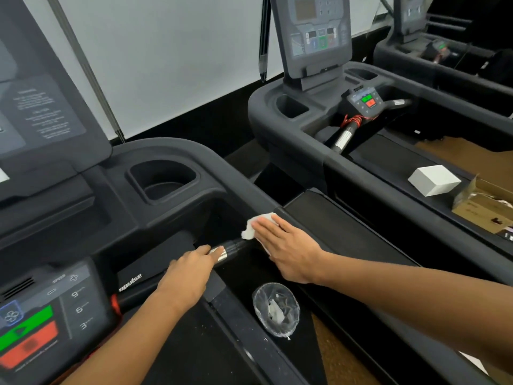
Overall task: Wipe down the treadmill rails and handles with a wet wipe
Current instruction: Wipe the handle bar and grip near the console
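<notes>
Both of your bare forearms reach forward over the dark grey treadmill console. Your right hand (pixel 288 250) lies flat, palm down, on the dark grey padded side rail (pixel 347 234), fingers straight and held close together, pressing the crumpled white wet wipe (pixel 256 225) against the rail; the wipe shows past your fingertips, bunched at the rail's inner edge where it meets the console. Your left hand (pixel 187 275) is curled over the short black handle with a shiny metal sensor band (pixel 229 251), fingers wrapped round it and the thumb lying along the top, the wrist roughly straight. Just beside your right wrist, lower down on the black side panel, sits a round clear plastic lid (pixel 276 309). Close to your left forearm is the glossy control panel with green and red buttons (pixel 30 332).
</notes>
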`<action>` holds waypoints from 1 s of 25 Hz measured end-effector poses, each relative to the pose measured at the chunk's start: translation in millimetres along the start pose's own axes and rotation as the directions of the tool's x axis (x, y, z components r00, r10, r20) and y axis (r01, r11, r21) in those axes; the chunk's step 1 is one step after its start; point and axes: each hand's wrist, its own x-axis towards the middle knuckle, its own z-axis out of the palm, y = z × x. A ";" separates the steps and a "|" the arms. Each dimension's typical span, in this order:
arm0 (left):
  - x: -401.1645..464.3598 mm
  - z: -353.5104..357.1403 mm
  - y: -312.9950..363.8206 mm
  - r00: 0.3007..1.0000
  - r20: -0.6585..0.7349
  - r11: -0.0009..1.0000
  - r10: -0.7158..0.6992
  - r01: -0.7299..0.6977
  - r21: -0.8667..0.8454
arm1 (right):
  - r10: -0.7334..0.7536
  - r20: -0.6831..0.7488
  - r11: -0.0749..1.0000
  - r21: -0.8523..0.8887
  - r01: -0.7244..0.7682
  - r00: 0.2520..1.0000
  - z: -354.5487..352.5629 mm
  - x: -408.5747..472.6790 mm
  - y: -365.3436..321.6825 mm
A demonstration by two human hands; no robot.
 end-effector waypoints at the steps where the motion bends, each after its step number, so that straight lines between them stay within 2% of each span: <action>1: -1.5 -0.4 -1.4 1.000 0.000 1.000 0.003 -0.003 -0.014 | -0.013 0.000 1.000 0.014 0.013 1.000 2.2 -5.2 2.6; 4: -10.1 -0.7 -10.2 1.000 -0.024 1.000 -0.018 0.017 -0.017 | -0.010 -0.046 0.997 0.082 0.013 0.999 3.7 12.2 4.8; 8: -24.9 -1.9 -40.1 0.983 -0.178 0.992 -0.040 0.061 0.113 | 0.167 -0.107 0.952 0.275 -0.132 0.980 -1.9 78.3 2.7; 11: -42.4 -12.0 -75.0 0.951 -0.257 0.967 -0.174 0.214 0.139 | 0.242 -0.087 0.896 0.402 -0.188 0.966 -12.3 126.7 9.2; 14: -76.0 -20.0 -114.2 0.889 -0.261 0.895 -0.375 0.421 0.147 | 0.212 -0.139 0.873 0.473 -0.123 0.967 -26.8 163.7 6.2; 16: -100.8 -21.4 -133.4 0.837 -0.265 0.851 -0.478 0.516 0.094 | 0.210 -0.183 0.837 0.542 -0.079 0.960 -36.7 180.8 -2.5; 18: -124.5 -20.7 -144.8 0.810 -0.268 0.834 -0.522 0.550 0.038 | 0.213 -0.221 0.763 0.646 -0.021 0.952 -49.0 193.9 -24.6; 21: -151.1 -16.2 -155.4 0.793 -0.269 0.824 -0.546 0.566 -0.004 | 0.079 -0.352 0.715 0.672 0.193 0.933 -71.1 204.9 -87.8; 22: -161.0 -15.8 -160.9 0.775 -0.257 0.807 -0.577 0.590 -0.030 | 0.075 -0.375 0.678 0.699 0.229 0.924 -80.3 206.9 -109.4; 25: -193.1 -14.5 -181.7 0.719 -0.236 0.752 -0.654 0.652 -0.095 | 0.214 -0.343 0.538 0.823 0.183 0.915 -101.8 209.9 -128.6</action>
